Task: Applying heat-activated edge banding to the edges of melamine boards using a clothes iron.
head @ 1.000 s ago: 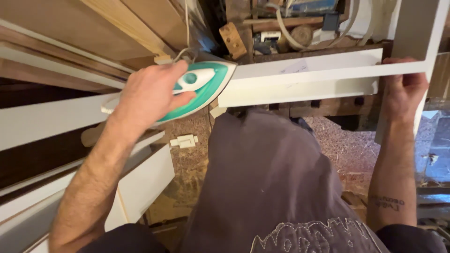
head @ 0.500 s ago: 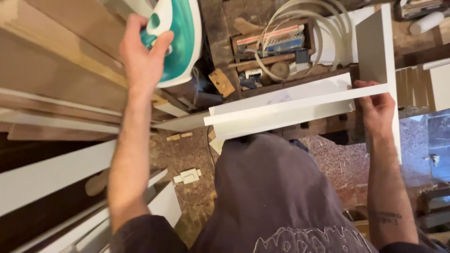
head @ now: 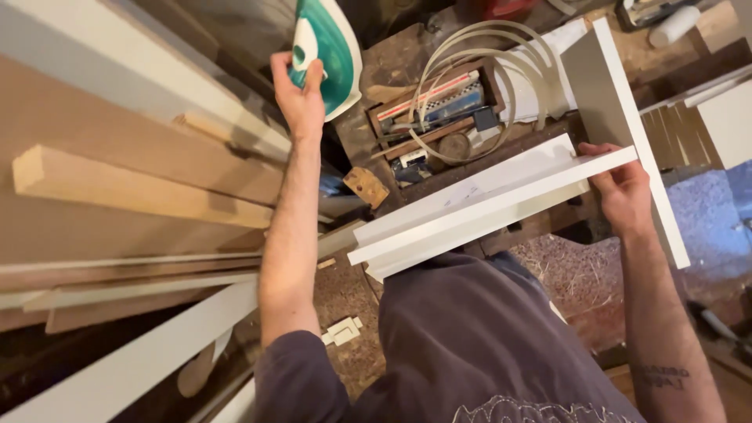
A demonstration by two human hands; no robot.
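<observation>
Since a moment ago the left hand (head: 296,92) has lifted the green and white iron (head: 327,48) up and away from the white board (head: 489,205), out toward the desk's far edge. Its fingers (head: 313,74) wrap closed around the iron's handle. The right hand (head: 623,192) keeps gripping the board's right end, fingers closed over its edge, near the wooden tray (head: 439,110) of coiled edge banding (head: 478,47).
</observation>
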